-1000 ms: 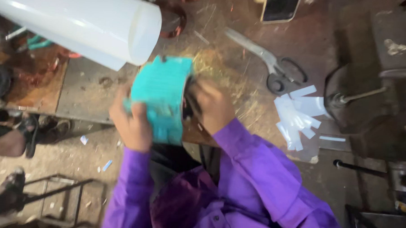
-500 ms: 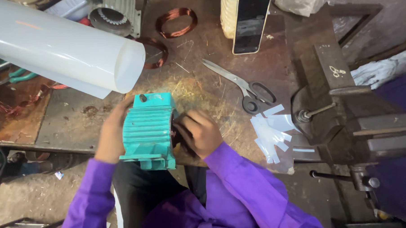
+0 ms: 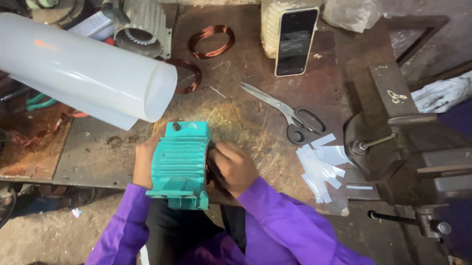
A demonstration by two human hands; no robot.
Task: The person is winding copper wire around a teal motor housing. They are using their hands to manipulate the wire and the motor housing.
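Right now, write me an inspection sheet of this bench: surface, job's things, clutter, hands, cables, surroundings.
Surface: worn metal bench top, scratched and rusty, with bits of wire.
Job's things: teal ribbed motor housing at the bench's near edge.
Clutter: scissors, cut white paper strips, two copper wire coils, phone leaning on a bottle, grey ribbed housing, big white plastic roll.
Hands: left hand grips the housing's left side; right hand is at its right end, fingers partly hidden.
Cables: nothing seen.
Surroundings: bench vise to the right, white cloth beyond it, dirt floor below.
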